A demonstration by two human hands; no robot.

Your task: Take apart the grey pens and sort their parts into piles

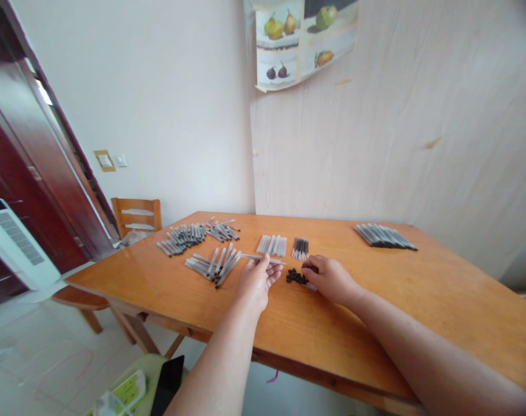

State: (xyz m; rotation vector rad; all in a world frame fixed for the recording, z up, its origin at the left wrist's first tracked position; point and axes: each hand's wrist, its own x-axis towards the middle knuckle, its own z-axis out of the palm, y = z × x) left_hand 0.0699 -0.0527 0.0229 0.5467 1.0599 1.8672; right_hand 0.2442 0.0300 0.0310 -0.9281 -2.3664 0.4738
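My left hand [259, 282] is closed round a slim, pale pen [275, 262], held roughly level above the table with its tip pointing right. To the right, my right hand [328, 276] has its fingers curled down at a small heap of black pen caps [294, 276]. Whatever is between those fingertips is hidden. A short clear piece [311, 286] lies just below them. Beyond the hands are a row of translucent pen barrels [272, 245] and a bundle of dark refills [300, 248]. Left of my left hand lies a loose pile of black-ended pens [215, 266].
More black-ended pens [185, 238] are heaped at the table's far left, with another cluster [222, 231] beside them. A neat row of pens [385, 236] lies at the far right of the wooden table [419, 300]. A wooden chair [137, 215] stands behind the left corner.
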